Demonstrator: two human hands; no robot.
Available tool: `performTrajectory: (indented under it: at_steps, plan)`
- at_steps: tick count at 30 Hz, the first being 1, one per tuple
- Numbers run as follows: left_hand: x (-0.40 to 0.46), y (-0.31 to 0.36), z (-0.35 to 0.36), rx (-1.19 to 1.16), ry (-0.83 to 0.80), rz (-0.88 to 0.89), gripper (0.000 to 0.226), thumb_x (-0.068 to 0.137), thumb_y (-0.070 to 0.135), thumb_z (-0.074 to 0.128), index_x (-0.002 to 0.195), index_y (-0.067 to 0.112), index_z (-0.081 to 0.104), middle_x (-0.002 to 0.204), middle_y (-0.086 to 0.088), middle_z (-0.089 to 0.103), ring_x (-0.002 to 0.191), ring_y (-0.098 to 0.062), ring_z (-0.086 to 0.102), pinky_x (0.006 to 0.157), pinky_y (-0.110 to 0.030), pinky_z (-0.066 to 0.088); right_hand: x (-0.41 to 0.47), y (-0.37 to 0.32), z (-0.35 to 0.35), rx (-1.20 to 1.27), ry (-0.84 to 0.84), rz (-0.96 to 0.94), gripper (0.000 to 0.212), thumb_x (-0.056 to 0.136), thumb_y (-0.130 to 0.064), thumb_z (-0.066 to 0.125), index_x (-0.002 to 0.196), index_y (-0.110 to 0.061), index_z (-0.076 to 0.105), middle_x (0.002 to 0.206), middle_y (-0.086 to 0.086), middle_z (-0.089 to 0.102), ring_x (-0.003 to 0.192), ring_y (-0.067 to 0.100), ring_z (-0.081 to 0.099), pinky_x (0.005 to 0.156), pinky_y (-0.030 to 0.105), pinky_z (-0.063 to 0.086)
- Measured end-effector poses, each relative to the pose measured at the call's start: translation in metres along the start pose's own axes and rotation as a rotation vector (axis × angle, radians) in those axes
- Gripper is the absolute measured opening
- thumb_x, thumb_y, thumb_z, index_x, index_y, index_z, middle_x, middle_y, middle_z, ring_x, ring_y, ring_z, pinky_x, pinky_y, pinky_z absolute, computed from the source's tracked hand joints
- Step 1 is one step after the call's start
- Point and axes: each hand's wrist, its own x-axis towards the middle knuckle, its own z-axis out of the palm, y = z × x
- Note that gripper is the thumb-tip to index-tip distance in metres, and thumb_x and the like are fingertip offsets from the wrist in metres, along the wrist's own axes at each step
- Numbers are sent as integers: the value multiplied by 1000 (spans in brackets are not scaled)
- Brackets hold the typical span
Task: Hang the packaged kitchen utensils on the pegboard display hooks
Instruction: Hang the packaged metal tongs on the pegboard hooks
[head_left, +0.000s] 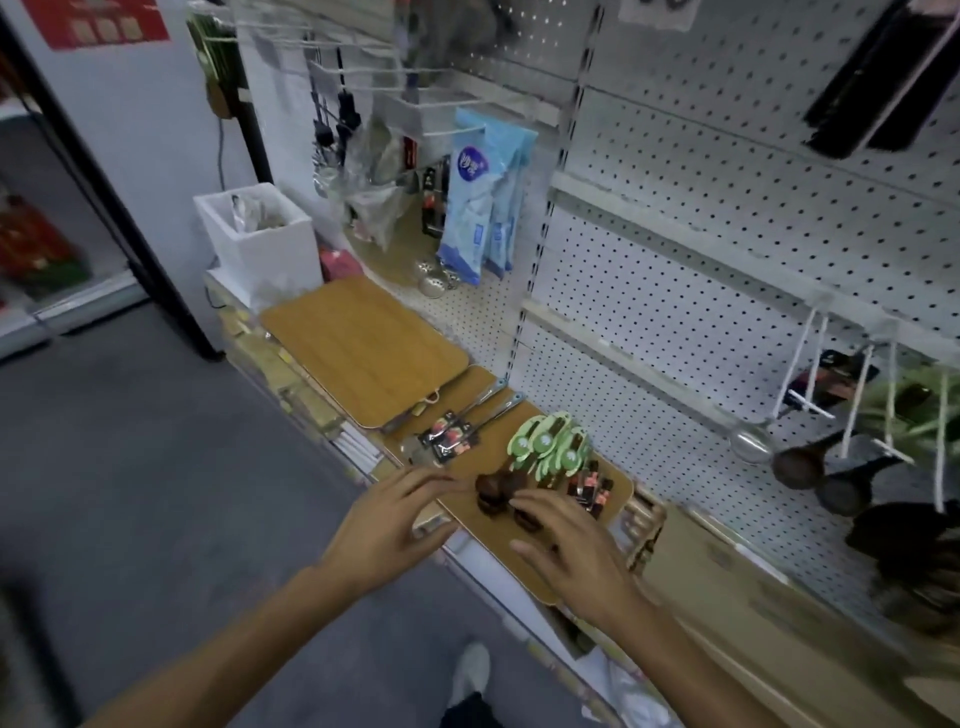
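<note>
The dark spoons (498, 493) are laid on the board (540, 566) below the pegboard (727, 249), ready for picking. At nine o'clock the left hand (387, 525) is spread loosely; at four o'clock the right hand (571, 545) is reaching with relaxed fingers; nothing is gripped.

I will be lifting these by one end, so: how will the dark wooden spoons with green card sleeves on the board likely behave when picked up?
The wooden spoons look rigid, so probably no flopping. They lie bunched and overlapping on the bamboo board, so lifting one may drag its neighbours. The green card sleeves look thin and might bend or slide if gripped alone.
</note>
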Motion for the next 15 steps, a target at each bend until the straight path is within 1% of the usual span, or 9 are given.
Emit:
performTrajectory:
  at_steps: [3,5,7,9,11,13,15]
  plan:
    - [21,-33,9,-6,-54,-25,40,97,53,55,134,38,54,137,20,52,126,-2,49,100,-27,48,29,12,18,12,-51,16,50,96,-59,46,135,-29,55,136,-19,50,125,-10,36,105,8,25]
    - [38,-54,17,0,-83,-54,39,97,54,52,133,39,54,137,21,51,126,-2,49,99,-28,48,52,25,31,26,-91,31,52,96,-58,46,135,-25,55,137,-14,52,126,-5,39,104,7,24]
    - [56,-73,24,-4,-109,-84,39,97,54,50,132,39,54,137,21,51,125,-2,48,99,-27,48,76,42,47,39,-114,63,54,96,-60,44,136,-25,54,138,-12,53,127,1,43,105,11,29]
    - [76,-92,30,-17,-130,-105,38,97,53,50,131,37,56,136,20,53,123,-3,50,97,-23,47,100,60,65,62,-133,114,59,94,-65,40,135,-25,54,138,-11,53,128,5,45,106,21,38]
    - [96,-113,39,-21,-148,-126,37,96,49,53,129,35,58,135,18,55,123,-4,52,94,-20,45,123,78,85,93,-166,180,60,93,-65,40,134,-23,54,136,-8,54,124,10,50,102,32,46]
    - [116,-138,54,-41,-164,-150,35,95,42,59,128,30,60,135,14,57,123,-6,53,95,-21,44,146,97,106,133,-191,256,56,92,-60,46,132,-21,55,132,-6,56,119,15,53,95,39,50]
    - [136,-166,76,-85,-190,-186,33,95,35,63,127,26,62,133,11,60,123,-8,53,95,-19,41,167,116,128,190,-206,363,49,93,-50,55,132,-20,55,129,-3,58,115,18,56,92,42,51]
